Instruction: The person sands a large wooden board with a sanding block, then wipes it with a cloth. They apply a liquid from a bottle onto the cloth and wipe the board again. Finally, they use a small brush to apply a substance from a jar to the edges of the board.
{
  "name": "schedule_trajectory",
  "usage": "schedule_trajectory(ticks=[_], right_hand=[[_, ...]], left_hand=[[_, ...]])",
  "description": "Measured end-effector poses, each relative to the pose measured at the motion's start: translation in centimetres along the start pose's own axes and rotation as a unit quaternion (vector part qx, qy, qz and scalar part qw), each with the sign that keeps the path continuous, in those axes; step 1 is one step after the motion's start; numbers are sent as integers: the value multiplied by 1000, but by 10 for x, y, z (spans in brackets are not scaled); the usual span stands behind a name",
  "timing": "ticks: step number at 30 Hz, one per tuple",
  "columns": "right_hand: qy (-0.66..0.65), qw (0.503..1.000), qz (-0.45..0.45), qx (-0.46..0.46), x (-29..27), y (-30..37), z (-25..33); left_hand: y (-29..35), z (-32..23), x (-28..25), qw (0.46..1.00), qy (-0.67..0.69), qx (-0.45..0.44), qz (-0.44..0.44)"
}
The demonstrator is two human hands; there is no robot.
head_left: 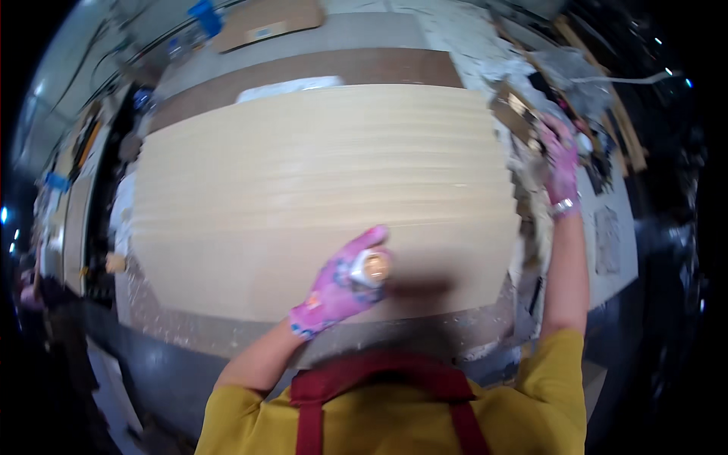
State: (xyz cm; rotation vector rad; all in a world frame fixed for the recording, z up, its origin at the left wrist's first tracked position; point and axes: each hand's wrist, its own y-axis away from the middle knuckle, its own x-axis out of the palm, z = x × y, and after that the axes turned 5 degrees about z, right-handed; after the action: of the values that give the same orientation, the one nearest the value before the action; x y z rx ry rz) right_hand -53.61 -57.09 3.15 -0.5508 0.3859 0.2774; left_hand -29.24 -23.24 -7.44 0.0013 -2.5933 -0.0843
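Observation:
A pale, wood-coloured panel [326, 174] with faint bands running across it lies in front of me. Over its near part, my left hand [341, 280], in a pink patterned glove, is closed around a small white cylinder with a copper-coloured end [374, 267]. Beyond the panel's right edge reaches my right hand [560, 155], gloved in pink with a silvery band at the wrist. Its fingers are at the side of a brown box-like thing [516, 114] with a shiny spot. Motion blur hides whether they grip it.
Beneath the panel is a brown board [409, 67]. A brown flat piece [273, 23] and a blue object [206, 17] are at the far left. Crumpled clear plastic [580, 80] and wooden strips [607, 98] lie at the right. A narrow side surface [80, 205] runs along the left.

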Motion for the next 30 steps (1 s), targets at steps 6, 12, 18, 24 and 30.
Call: schedule_trajectory(ticks=[6, 12, 18, 24, 30], right_hand=[[-215, 960, 2, 182, -3, -27, -95], [-234, 951, 12, 202, 33, -39, -122], [-258, 940, 36, 220, 40, -41, -135], [-246, 945, -23, 214, 39, -43, -131], [-207, 955, -6, 211, 40, -43, -121]], left_hand=[[20, -39, 10, 965, -217, 103, -106], [23, -41, 7, 964, -217, 81, -133], [22, -38, 8, 943, -285, 86, -149], [19, -38, 10, 932, -315, 79, -160], [20, -37, 12, 934, -304, 73, -173]])
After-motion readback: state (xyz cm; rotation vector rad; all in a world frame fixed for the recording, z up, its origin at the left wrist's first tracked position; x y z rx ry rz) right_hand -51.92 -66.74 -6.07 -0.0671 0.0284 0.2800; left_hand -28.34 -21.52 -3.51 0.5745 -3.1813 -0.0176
